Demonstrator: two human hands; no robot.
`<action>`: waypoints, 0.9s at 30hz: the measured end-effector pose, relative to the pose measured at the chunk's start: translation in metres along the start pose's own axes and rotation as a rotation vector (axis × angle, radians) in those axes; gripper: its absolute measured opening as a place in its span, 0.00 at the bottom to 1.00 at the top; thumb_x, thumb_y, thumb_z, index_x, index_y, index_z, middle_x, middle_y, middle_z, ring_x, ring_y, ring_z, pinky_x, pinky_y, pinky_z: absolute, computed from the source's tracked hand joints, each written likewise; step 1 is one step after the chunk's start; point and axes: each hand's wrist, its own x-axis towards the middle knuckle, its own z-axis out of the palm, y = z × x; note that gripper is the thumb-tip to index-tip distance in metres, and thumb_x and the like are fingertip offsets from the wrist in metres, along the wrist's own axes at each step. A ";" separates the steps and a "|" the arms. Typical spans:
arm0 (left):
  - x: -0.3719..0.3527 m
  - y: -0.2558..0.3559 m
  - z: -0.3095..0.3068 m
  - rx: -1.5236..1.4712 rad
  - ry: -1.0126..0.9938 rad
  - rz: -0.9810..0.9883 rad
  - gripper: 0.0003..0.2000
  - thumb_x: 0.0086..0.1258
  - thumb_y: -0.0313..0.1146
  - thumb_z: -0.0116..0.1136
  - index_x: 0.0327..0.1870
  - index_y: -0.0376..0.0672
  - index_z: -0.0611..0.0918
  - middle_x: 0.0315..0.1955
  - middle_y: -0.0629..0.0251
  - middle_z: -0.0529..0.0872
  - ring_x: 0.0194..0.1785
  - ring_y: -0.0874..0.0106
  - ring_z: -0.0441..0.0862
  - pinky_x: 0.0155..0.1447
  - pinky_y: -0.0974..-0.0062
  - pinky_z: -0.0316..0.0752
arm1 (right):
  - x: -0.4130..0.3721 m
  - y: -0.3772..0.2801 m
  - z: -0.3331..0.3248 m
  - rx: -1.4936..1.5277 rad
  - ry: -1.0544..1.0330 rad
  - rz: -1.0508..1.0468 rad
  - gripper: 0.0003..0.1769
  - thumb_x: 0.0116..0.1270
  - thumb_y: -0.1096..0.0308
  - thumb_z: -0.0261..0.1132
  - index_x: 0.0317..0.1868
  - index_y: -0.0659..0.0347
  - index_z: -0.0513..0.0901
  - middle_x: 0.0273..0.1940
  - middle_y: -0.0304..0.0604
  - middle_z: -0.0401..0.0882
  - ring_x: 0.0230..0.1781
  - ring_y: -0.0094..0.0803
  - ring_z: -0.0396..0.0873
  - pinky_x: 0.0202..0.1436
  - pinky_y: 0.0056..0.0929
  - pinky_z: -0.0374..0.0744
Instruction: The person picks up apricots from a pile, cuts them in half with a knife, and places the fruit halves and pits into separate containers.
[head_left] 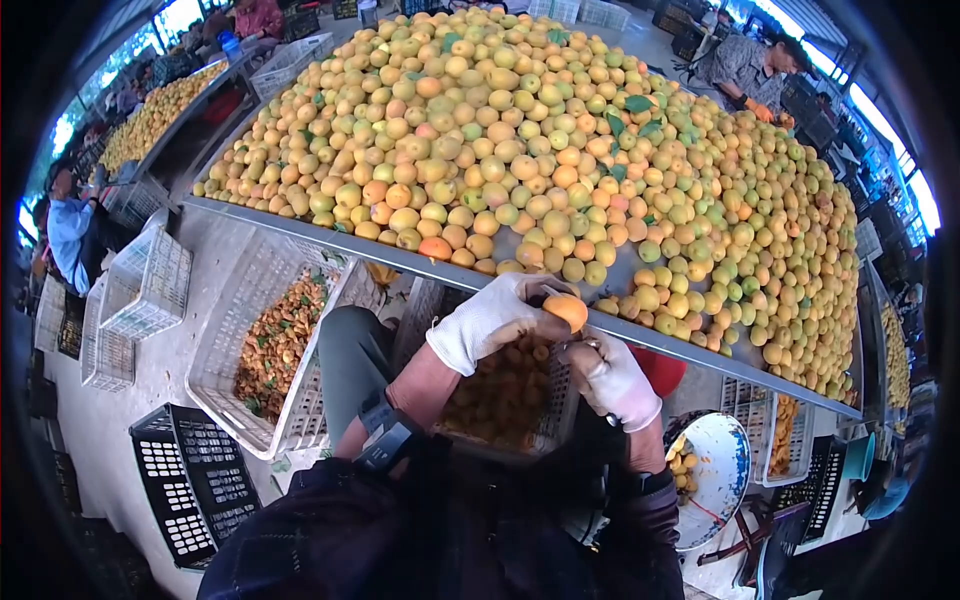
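My left hand (495, 322), in a white glove with dirty fingertips, is closed around an orange apricot (567, 313) at the table's near edge. Just below the fruit is my right hand (612, 382), gloved too, with its fingers curled together close to the apricot. Whatever sits inside those right fingers is hidden. A large heap of yellow-orange apricots (480, 140) with some green leaves covers the metal table (400, 258) in front of me. Under my hands a crate holds dark, brownish pieces of fruit (500, 400), partly in shadow.
A white crate (215, 350) with orange fruit scraps stands at left, beside a black crate (195, 485). On the right are a white basin (722, 500) holding some fruit and a red container (660, 372). Other people sit around, one with orange gloves (765, 112) at the far right.
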 end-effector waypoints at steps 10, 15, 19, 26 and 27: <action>-0.006 -0.004 0.020 -0.099 -0.022 0.180 0.31 0.71 0.59 0.45 0.54 0.35 0.76 0.43 0.66 0.80 0.44 0.77 0.76 0.49 0.79 0.70 | 0.005 -0.030 0.004 0.035 0.257 -0.232 0.23 0.51 0.79 0.69 0.51 0.69 0.78 0.39 0.39 0.82 0.39 0.23 0.80 0.45 0.22 0.78; -0.003 0.005 0.021 -0.037 0.062 0.117 0.25 0.71 0.50 0.53 0.54 0.34 0.75 0.41 0.67 0.81 0.41 0.78 0.76 0.47 0.79 0.72 | 0.017 -0.020 0.000 -0.063 0.334 -0.328 0.24 0.48 0.78 0.71 0.49 0.67 0.79 0.39 0.38 0.82 0.37 0.21 0.79 0.44 0.21 0.78; 0.014 -0.016 0.014 -0.049 0.100 0.091 0.20 0.68 0.42 0.57 0.53 0.36 0.75 0.35 0.67 0.81 0.35 0.79 0.80 0.38 0.81 0.77 | 0.031 -0.008 0.004 -0.174 0.392 -0.390 0.19 0.50 0.77 0.68 0.45 0.68 0.79 0.36 0.40 0.83 0.35 0.22 0.80 0.40 0.21 0.78; 0.022 -0.047 0.012 -1.126 0.092 0.036 0.21 0.70 0.48 0.53 0.50 0.36 0.75 0.42 0.58 0.82 0.39 0.67 0.85 0.39 0.73 0.85 | 0.059 0.018 0.017 1.177 0.117 -0.376 0.22 0.61 0.54 0.64 0.48 0.64 0.76 0.34 0.41 0.78 0.31 0.33 0.78 0.29 0.26 0.76; 0.021 -0.047 0.010 -1.126 0.099 0.034 0.21 0.70 0.48 0.53 0.50 0.36 0.75 0.42 0.58 0.82 0.39 0.67 0.85 0.39 0.73 0.85 | 0.065 0.028 0.015 1.181 0.114 -0.370 0.22 0.61 0.54 0.64 0.48 0.64 0.76 0.34 0.41 0.78 0.31 0.33 0.78 0.29 0.26 0.76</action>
